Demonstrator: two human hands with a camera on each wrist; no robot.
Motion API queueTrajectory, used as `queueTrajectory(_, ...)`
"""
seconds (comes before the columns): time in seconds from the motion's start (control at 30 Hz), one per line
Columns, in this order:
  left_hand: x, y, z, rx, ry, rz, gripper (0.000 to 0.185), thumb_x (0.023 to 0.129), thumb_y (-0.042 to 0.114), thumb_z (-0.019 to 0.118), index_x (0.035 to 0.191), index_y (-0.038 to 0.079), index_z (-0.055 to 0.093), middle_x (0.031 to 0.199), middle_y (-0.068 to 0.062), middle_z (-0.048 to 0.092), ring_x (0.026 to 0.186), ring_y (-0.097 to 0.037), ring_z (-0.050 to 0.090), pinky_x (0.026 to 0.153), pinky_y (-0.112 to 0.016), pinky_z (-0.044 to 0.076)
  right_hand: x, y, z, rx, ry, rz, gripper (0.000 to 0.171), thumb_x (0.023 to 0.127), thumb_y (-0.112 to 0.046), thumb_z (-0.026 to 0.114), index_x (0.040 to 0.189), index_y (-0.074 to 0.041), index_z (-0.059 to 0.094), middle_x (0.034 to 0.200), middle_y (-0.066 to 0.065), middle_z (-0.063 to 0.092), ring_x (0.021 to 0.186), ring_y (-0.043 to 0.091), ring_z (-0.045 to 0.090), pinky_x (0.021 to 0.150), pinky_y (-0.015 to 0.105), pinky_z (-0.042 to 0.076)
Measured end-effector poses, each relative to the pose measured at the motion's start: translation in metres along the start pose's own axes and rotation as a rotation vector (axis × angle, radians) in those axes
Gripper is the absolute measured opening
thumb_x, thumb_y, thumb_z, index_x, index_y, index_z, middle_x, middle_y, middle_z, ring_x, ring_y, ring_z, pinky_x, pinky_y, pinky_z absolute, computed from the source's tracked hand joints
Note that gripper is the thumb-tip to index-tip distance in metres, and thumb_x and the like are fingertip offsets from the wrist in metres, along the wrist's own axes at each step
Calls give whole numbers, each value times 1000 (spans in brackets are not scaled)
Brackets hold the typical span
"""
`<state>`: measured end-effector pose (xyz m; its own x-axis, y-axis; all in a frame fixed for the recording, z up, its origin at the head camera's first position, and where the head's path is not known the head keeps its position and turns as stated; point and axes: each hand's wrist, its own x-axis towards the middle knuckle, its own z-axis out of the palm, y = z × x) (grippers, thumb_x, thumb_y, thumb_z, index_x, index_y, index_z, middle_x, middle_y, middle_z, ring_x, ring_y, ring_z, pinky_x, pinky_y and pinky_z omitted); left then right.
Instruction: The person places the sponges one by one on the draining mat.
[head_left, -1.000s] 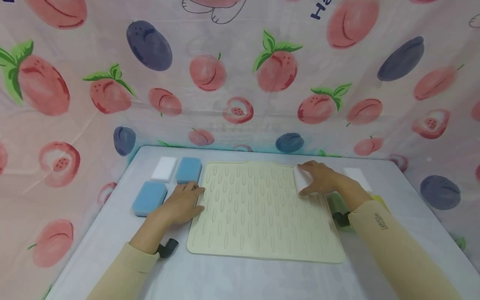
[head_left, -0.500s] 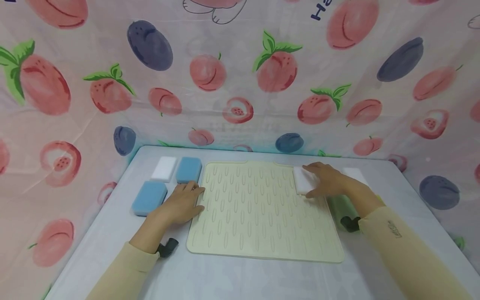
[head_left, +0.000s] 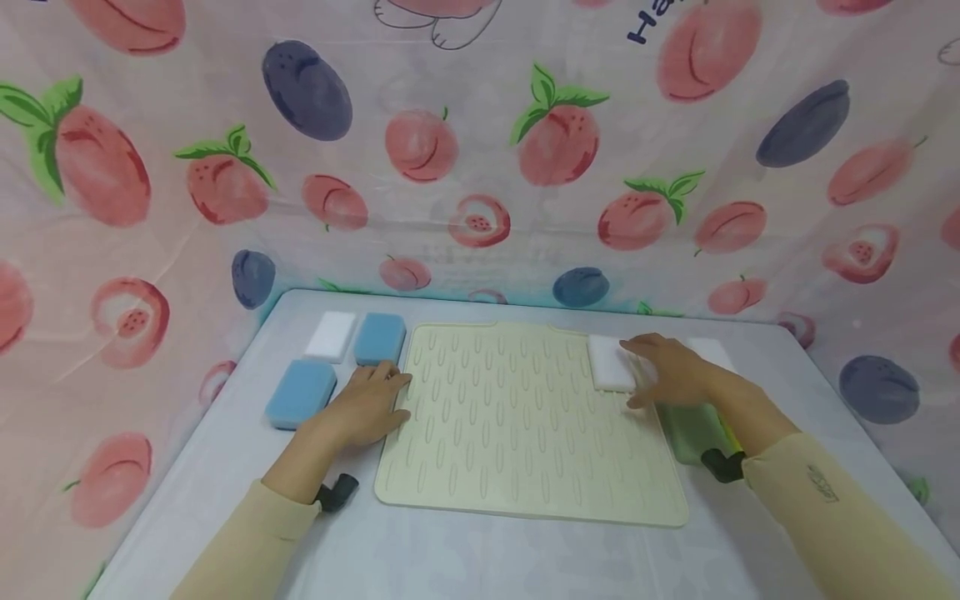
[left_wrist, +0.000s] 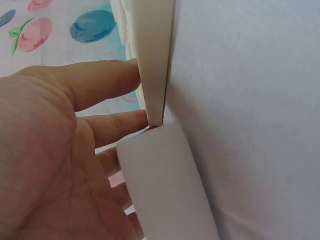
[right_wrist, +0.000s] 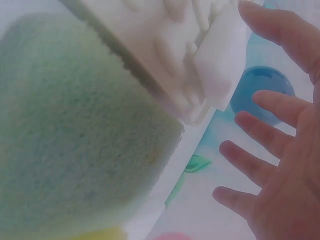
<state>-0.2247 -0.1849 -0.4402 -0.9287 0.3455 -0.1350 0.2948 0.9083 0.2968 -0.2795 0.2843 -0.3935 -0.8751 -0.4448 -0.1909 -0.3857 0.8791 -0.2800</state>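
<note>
A cream ribbed mat [head_left: 525, 433] lies in the middle of the white table [head_left: 480, 558]. A white sponge [head_left: 611, 364] lies flat on the mat's far right corner. My right hand [head_left: 651, 368] hovers just to its right with fingers [right_wrist: 260, 170] straight and spread, holding nothing; in the right wrist view the white sponge [right_wrist: 222, 55] sits apart from the hand. My left hand [head_left: 384, 390] rests flat at the mat's left edge, its straight fingers [left_wrist: 100, 80] against the mat's rim [left_wrist: 152, 60].
Two blue sponges [head_left: 300, 393] [head_left: 378, 337] and a white one [head_left: 331, 335] lie left of the mat. A green sponge [head_left: 693, 429] lies under my right wrist beside the mat, another white sponge [head_left: 708, 350] behind it. Fruit-print cloth [head_left: 480, 167] walls the table.
My right hand has let go of the white sponge, which now lies flat on the mat, and has drawn back a little to the right. The left hand has not moved.
</note>
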Motion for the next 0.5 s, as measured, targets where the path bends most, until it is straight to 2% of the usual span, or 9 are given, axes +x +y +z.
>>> queueTrajectory(0.23,0,-1,0,-6,-3,-4,59,100,25,68,151,1,50,146,-18,47,132,-41,43,114,-56,38,-11,3,-1,7,-11,24,100,80,-42,88,157,-1,41,156,31,38,141,56,35,112,74,32)
queueTrajectory(0.5,1,-1,0,-3,-10,-15,60,100,26,68,152,2,50,146,-17,47,131,-40,43,113,-55,39,-23,12,0,-20,-2,15,98,78,-44,89,155,0,45,153,31,42,137,55,40,109,72,38)
